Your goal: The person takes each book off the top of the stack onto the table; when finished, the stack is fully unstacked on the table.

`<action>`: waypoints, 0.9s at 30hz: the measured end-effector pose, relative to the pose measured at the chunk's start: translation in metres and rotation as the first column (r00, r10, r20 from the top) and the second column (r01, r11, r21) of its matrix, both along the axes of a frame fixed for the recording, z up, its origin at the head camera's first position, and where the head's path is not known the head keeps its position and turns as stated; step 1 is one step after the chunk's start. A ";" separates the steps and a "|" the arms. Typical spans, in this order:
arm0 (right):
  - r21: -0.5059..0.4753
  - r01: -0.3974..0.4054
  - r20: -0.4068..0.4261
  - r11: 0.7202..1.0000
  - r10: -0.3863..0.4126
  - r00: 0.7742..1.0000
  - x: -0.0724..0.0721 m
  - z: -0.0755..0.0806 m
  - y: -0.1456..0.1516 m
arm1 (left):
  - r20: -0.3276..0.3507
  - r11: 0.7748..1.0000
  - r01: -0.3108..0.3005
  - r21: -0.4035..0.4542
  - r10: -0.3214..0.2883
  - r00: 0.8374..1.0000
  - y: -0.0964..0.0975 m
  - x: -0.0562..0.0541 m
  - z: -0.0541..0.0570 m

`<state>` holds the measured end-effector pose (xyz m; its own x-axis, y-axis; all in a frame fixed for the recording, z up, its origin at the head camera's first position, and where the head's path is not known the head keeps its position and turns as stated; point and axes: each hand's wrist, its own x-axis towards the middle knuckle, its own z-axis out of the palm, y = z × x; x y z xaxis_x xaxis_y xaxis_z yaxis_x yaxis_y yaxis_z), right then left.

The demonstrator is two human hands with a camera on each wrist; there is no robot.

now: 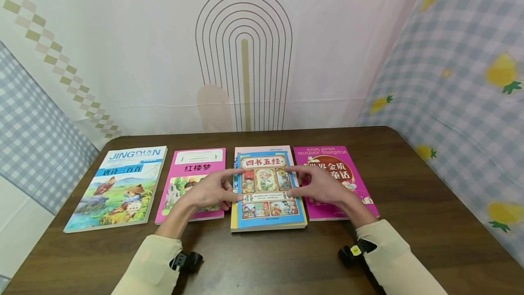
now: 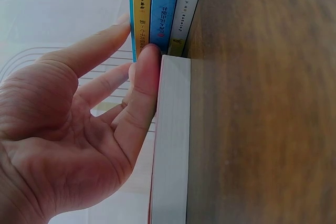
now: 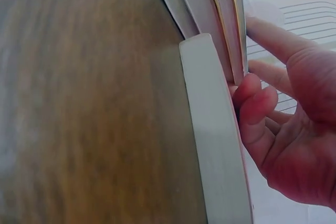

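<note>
A blue book [image 1: 268,217] with white and cream panels lies on top of a stack of several books in the middle of the table. My left hand [image 1: 209,191] touches the stack's left side, thumb nearer me and index finger farther up. From the other side, my right hand [image 1: 321,185] touches the right edge, its index finger and thumb spread apart. In the left wrist view, yellow and blue spines [image 2: 167,11] stand beside the fingertips. Page edges [image 3: 202,3] of the stack show in the right wrist view, with some fingers of that hand bent near them.
Left of the stack lies a pink book [image 1: 199,156], partly under my left hand. Farther left is a book with a landscape cover [image 1: 116,195]. A magenta book [image 1: 327,213] lies at the right, below my right hand. All rest on a brown wooden table [image 1: 262,263].
</note>
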<state>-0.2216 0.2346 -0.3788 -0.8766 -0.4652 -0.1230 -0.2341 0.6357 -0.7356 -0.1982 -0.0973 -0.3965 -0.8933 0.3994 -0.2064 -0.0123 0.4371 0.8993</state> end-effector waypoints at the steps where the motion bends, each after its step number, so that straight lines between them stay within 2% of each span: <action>1: 0.007 0.007 0.004 1.000 -0.007 1.000 0.000 0.000 0.000 | -0.002 1.000 0.002 -0.001 -0.002 1.000 0.000 0.000 0.000; 13: -0.023 0.026 0.100 0.999 -0.024 0.995 -0.001 0.005 0.002 | -0.006 1.000 0.013 -0.007 -0.013 1.000 0.000 0.000 0.000; 18: -0.059 0.020 0.151 0.998 -0.011 0.988 -0.001 0.007 0.005 | -0.018 1.000 0.023 -0.010 -0.023 1.000 -0.001 0.000 0.000; 27: -0.090 -0.030 0.195 0.995 0.047 0.980 -0.005 0.008 0.014 | -0.028 1.000 0.022 -0.010 -0.022 0.999 -0.001 0.000 -0.001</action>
<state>-0.2265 0.2482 -0.3708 -0.8206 -0.5146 -0.2487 -0.1027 0.5609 -0.8215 -0.1978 -0.0979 -0.3971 -0.8898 0.4172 -0.1849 0.0231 0.4458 0.8948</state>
